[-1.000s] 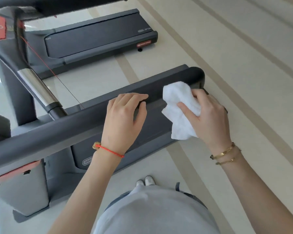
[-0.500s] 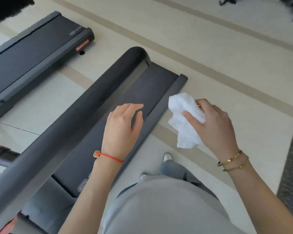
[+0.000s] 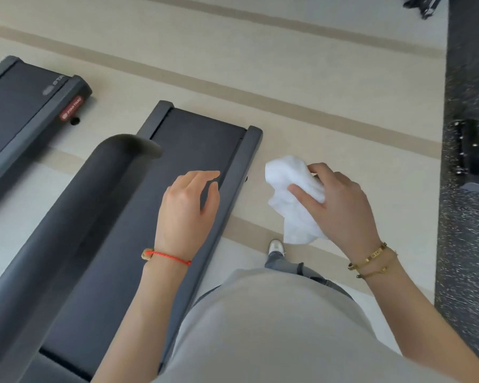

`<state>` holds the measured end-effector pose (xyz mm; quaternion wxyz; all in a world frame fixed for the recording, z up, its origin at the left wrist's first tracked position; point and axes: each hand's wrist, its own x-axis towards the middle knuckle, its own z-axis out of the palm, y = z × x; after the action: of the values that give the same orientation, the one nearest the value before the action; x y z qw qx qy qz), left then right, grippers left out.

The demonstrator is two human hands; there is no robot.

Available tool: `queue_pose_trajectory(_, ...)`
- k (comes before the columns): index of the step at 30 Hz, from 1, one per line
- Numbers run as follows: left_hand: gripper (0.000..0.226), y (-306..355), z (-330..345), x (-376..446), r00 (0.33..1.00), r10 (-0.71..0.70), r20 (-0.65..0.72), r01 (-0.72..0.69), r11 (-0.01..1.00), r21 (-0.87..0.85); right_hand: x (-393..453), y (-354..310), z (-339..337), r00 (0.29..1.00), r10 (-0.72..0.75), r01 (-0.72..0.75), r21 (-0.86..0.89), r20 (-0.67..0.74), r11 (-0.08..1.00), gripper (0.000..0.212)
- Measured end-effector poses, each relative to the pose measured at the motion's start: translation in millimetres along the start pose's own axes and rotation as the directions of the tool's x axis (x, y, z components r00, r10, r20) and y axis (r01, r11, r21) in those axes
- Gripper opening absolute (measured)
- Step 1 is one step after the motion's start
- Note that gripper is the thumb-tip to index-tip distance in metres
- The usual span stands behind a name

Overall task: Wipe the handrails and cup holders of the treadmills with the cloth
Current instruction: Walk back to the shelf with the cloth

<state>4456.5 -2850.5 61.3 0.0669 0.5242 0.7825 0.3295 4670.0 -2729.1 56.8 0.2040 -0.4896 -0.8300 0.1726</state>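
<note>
A thick dark grey handrail point(image 3: 75, 225) of the near treadmill runs from lower left to its rounded end at centre. Below it lies the treadmill's belt deck point(image 3: 177, 150). My left hand point(image 3: 188, 211) hovers above the deck with relaxed fingers, holding nothing and off the rail. To the right of the treadmill, over the floor, my right hand point(image 3: 338, 208) grips a crumpled white cloth point(image 3: 293, 197). The cloth touches no part of the machine. No cup holder is in view.
A second treadmill deck point(image 3: 25, 111) with a red label lies at the far left. Beige striped floor point(image 3: 315, 92) spreads beyond. A dark speckled mat point(image 3: 470, 217) with black equipment lines the right edge. My shoe point(image 3: 276, 247) stands beside the near treadmill.
Both hands came off the handrail; the cloth moved right, away from the rail's end. The view swung right, so the console left the frame and the mat appeared.
</note>
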Motion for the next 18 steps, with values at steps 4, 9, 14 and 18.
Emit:
queue_pose_trajectory(4, 0.023, 20.0, 26.9, 47.1, 1.000, -0.009, -0.020, 0.008, 0.999, -0.032, 45.1, 31.3, -12.6, 1.000, 0.008, -0.008, -0.013, 0.009, 1.000, 0.038)
queue_pose_trajectory(9, 0.022, 44.7, 61.6, 102.2, 1.000, -0.010, -0.025, 0.008, 0.997, -0.072, 98.7, 70.0, -25.6, 1.000, 0.018, -0.018, -0.031, 0.007, 0.999, 0.036)
queue_pose_trajectory(14, 0.022, 58.0, 89.5, 154.8, 1.000, 0.005, -0.001, -0.005, 0.997, -0.081, 147.7, 98.4, -28.1, 0.999, 0.035, -0.036, -0.025, -0.015, 0.999, 0.036)
queue_pose_trajectory(18, 0.022, 57.6, 110.6, 204.3, 1.000, 0.021, 0.016, -0.019, 0.997, -0.076, 193.1, 117.5, -22.4, 0.998, 0.065, -0.065, -0.003, -0.001, 0.998, 0.039)
